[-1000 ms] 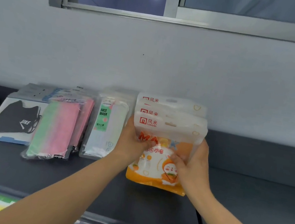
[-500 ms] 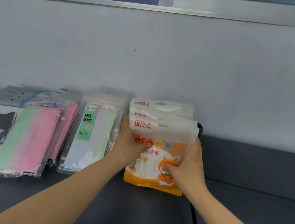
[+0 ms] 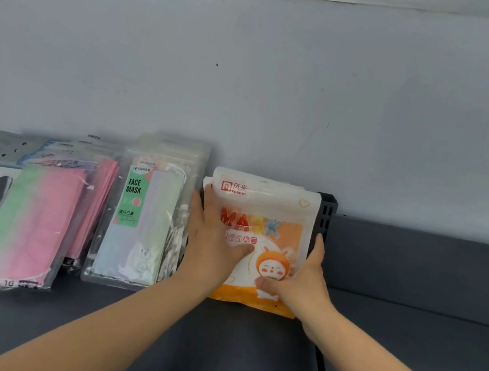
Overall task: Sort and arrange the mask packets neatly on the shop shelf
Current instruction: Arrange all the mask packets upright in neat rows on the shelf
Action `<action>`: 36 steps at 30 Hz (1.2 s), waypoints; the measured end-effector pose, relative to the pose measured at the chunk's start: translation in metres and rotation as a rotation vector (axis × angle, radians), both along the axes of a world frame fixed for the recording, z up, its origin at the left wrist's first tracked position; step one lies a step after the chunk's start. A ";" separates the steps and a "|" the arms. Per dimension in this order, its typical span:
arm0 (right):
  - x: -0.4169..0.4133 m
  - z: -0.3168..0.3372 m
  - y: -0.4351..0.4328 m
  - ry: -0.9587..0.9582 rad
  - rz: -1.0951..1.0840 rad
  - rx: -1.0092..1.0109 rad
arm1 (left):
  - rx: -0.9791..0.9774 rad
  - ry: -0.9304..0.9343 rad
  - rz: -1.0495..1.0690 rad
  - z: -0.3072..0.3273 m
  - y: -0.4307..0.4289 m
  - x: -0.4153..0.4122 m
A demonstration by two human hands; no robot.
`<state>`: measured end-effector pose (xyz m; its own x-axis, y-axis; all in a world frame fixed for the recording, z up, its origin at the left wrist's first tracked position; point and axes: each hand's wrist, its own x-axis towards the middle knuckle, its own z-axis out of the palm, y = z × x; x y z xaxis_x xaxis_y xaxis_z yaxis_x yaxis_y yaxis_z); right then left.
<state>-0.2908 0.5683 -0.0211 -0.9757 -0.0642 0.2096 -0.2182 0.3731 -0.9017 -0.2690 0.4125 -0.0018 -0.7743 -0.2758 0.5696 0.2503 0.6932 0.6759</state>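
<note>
From my head view, my left hand (image 3: 213, 242) lies flat with straight fingers, pressing the left side of the orange stack (image 3: 269, 204), and my right hand (image 3: 302, 277) lays a thumb on its face with a straight finger along its right edge. The stack rests on the shelf (image 3: 207, 349) between my palms, the divider (image 3: 327, 209) just beyond my right fingertip. I'd squeeze both edges inward evenly and push back until the packets sit flush.
</note>
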 end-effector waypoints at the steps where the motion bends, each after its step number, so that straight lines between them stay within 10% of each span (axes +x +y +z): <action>1: -0.001 -0.002 0.000 -0.035 0.013 -0.017 | -0.010 -0.046 -0.042 -0.001 -0.002 0.001; 6: -0.009 -0.003 0.003 -0.121 0.030 -0.029 | -0.035 -0.312 -0.279 -0.005 -0.008 0.008; 21: -0.019 0.019 -0.001 -0.358 0.041 -0.537 | 0.206 -0.135 -0.248 0.005 -0.018 -0.012; 36: -0.005 0.012 -0.007 -0.321 -0.052 -0.517 | 0.616 -0.272 -0.424 -0.006 -0.027 -0.010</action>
